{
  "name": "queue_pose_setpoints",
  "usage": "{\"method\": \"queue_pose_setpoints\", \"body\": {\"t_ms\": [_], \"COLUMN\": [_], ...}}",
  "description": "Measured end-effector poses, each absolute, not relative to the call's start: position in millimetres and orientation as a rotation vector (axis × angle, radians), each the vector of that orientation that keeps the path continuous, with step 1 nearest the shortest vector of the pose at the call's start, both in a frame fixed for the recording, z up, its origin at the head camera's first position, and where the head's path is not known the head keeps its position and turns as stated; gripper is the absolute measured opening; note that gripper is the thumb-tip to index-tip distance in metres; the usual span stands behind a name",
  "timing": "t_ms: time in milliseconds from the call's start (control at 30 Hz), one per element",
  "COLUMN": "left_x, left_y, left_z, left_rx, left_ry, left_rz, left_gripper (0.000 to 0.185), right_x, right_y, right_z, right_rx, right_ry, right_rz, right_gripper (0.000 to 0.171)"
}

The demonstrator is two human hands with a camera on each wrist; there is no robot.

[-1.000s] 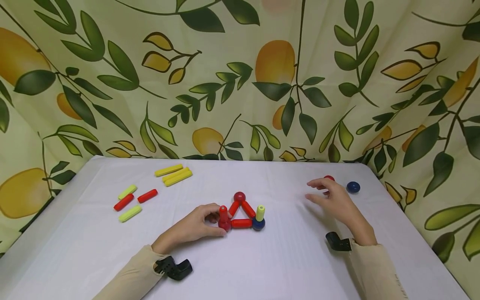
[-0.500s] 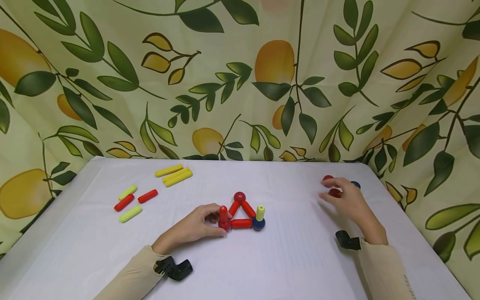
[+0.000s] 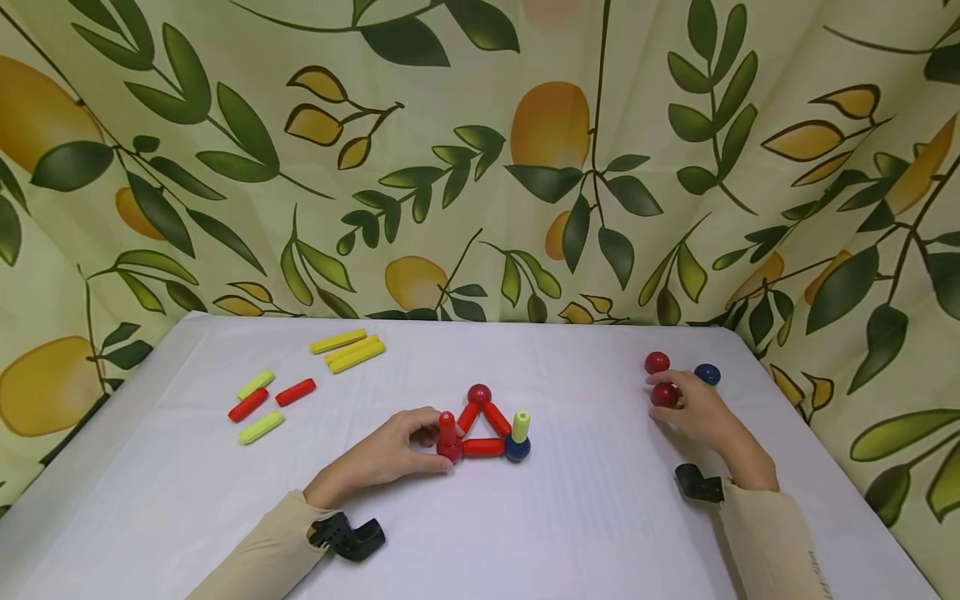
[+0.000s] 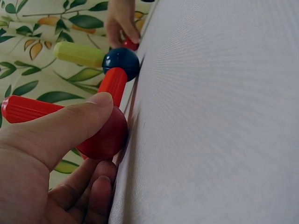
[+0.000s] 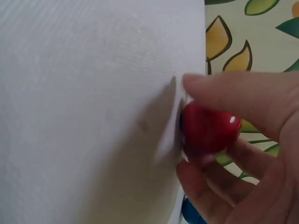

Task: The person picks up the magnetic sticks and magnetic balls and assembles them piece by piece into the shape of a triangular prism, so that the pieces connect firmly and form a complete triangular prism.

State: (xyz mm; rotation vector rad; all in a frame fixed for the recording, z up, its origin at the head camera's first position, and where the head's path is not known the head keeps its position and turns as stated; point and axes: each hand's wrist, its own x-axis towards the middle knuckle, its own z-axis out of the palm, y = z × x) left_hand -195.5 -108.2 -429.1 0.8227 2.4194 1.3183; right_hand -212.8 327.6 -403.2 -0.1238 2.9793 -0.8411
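My left hand holds a red ball at the left corner of a flat triangle, thumb on one side and fingers on the other. Red rods join this ball to a far red ball and a dark blue ball. A red rod stands upright on the held ball, and a lime-green rod stands on the blue one. At the right, my right hand has its thumb and curled fingers round a loose red ball, low over the white table.
Beyond the right hand lie another red ball and a blue ball. On the left are loose red rods, lime-green rods and several yellow rods. A fruit-patterned curtain rises behind the white table.
My right hand has moved right and slightly nearer, onto the loose red ball, uncovering the red and blue balls beyond. The left hand and the triangle have stayed put.
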Motion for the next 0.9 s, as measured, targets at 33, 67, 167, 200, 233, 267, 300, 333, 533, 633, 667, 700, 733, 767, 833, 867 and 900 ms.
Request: {"method": "queue_pose_setpoints", "body": {"t_ms": [33,67,167,200,233,267,300,333,533,633,667,700,733,767,833,867,900], "left_x": [-196,-196,-196,-196,-196,-196,-196,-196,-196,-196,-196,-196,-196,-196,-196,-196,-196], "left_y": [-108,-108,-109,-109,-109,-109,-109,-109,-110,-110,-110,-110,-110,-110,-110,-109,-109], "left_z": [-429,-429,-430,-430,-430,-430,-430,-430,-429,-429,-429,-430,-430,-430,-431,-431,-431], "left_rx": [0.824,0.826,0.834,0.834,0.835,0.836,0.837,0.839,0.846,0.849,0.848,0.845,0.843,0.842,0.838,0.837,0.837], "left_ry": [2.419,2.42,2.418,2.416,2.414,2.413,2.411,2.411,2.414,2.411,2.412,2.411,2.412,2.413,2.414,2.414,2.415], "left_rz": [1.318,1.317,1.32,1.323,1.326,1.328,1.331,1.331,1.326,1.334,1.335,1.336,1.336,1.335,1.333,1.332,1.331], "left_gripper": [0.03,0.03,0.03,0.029,0.029,0.029,0.028,0.028,0.029,0.029,0.029,0.028,0.028,0.028,0.028,0.028,0.028], "right_x": [-213,-213,-213,-213,-213,-212,-213,-213,-213,-212,-213,-213,-213,-213,-213,-213,-213], "right_y": [327,327,324,323,322,321,319,318,310,306,305,304,303,302,300,299,298], "right_z": [-404,-404,-404,-403,-403,-402,-401,-400,-395,-394,-393,-394,-394,-394,-393,-393,-393], "right_rx": [-0.138,-0.151,-0.174,-0.171,-0.173,-0.17,-0.165,-0.167,-0.221,-0.249,-0.257,-0.269,-0.277,-0.285,-0.291,-0.295,-0.299], "right_ry": [2.976,2.973,2.97,2.971,2.97,2.968,2.963,2.962,2.954,2.959,2.966,2.972,2.98,2.985,2.995,2.997,2.994], "right_rz": [-0.844,-0.846,-0.846,-0.844,-0.846,-0.847,-0.848,-0.85,-0.89,-0.901,-0.896,-0.896,-0.89,-0.888,-0.886,-0.89,-0.9], "right_gripper": [0.045,0.044,0.043,0.043,0.044,0.044,0.045,0.046,0.046,0.045,0.045,0.043,0.042,0.041,0.039,0.038,0.037]}}
